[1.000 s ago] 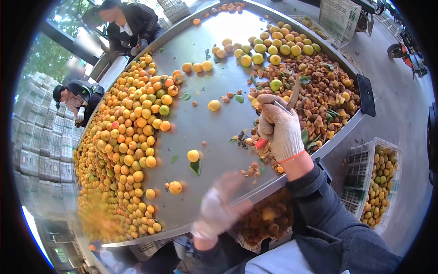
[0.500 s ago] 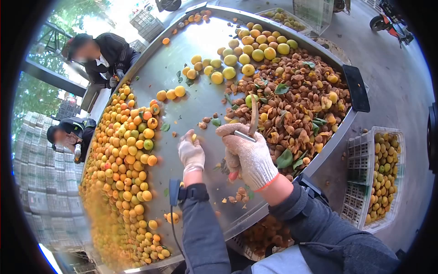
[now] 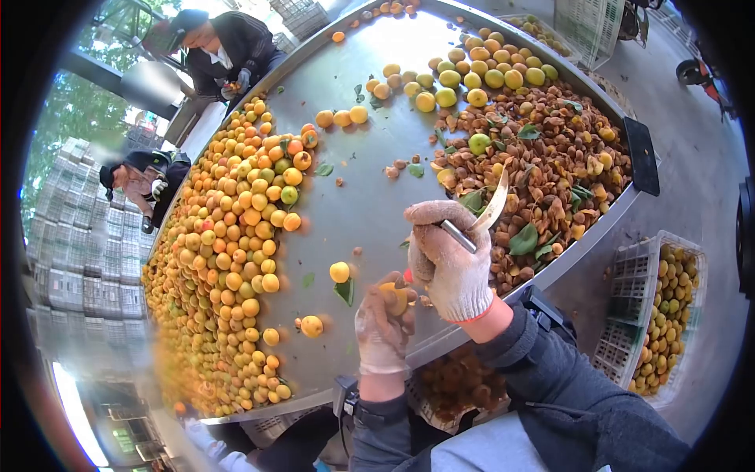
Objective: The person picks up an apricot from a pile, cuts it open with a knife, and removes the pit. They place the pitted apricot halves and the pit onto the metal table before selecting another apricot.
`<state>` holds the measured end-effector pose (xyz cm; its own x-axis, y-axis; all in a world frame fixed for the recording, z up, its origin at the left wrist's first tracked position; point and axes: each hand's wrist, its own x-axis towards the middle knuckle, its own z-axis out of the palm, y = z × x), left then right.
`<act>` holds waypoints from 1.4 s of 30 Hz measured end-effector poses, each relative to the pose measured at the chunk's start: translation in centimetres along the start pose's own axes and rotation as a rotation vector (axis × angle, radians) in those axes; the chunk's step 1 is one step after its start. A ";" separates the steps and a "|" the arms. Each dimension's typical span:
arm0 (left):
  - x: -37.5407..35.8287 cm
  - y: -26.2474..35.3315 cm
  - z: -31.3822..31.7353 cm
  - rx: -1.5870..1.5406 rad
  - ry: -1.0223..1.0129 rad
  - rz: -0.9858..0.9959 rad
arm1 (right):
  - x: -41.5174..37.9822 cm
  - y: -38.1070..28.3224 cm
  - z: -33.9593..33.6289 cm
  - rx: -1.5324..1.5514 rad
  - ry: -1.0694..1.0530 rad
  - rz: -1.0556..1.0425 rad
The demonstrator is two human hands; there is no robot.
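My right hand (image 3: 452, 271), in a whitish knit glove, is closed round a curved knife (image 3: 494, 208) with a metal handle. Its blade points up and away, over the edge of a heap of brown apricot pits (image 3: 543, 157). To the left and lower, my gloved left hand (image 3: 381, 334) grips a yellow-orange apricot (image 3: 396, 298), partly covered by blurred fingers. A loose apricot (image 3: 340, 272) and a green leaf (image 3: 344, 292) lie on the metal table (image 3: 370, 204) just left of that hand.
A large apricot pile (image 3: 236, 228) covers the table's left side. More apricots (image 3: 472, 75) lie at the far side. A phone (image 3: 641, 156) rests on the right rim. Beside the table stands a fruit-filled crate (image 3: 637, 291). Two people (image 3: 224, 51) work along the left edge.
My left hand has drawn back towards me and now has an apricot in its fingers. The knife has tilted right, showing its blade more broadly. The whole view has shifted.
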<state>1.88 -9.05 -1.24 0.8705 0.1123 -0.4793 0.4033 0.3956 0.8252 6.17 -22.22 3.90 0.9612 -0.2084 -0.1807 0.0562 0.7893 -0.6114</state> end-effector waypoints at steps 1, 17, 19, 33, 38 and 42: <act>-0.2 -0.2 -0.1 -0.006 -0.002 0.001 | -0.3 0.2 0.1 -0.085 -0.041 -0.039; -1.0 0.6 -2.2 0.141 0.173 -0.043 | 2.0 5.6 -0.6 0.177 -0.043 0.375; -0.7 0.4 -3.1 0.029 0.166 -0.113 | 1.9 6.2 -0.7 0.294 0.033 0.513; 0.0 2.0 -5.6 -0.726 -0.197 0.093 | -0.9 6.2 -0.1 -0.644 -0.384 -0.077; -5.2 2.4 -7.7 -0.158 -0.321 0.116 | -0.1 3.8 0.3 -0.741 -0.256 -0.011; -9.8 0.7 -4.7 0.123 -0.454 -0.079 | 0.5 2.3 0.2 -0.545 -0.125 0.199</act>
<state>-7.68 -5.53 2.63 0.8598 -0.3347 -0.3856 0.4801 0.2726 0.8338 6.79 -20.39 2.58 0.9654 0.0084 -0.2605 -0.2431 0.3887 -0.8887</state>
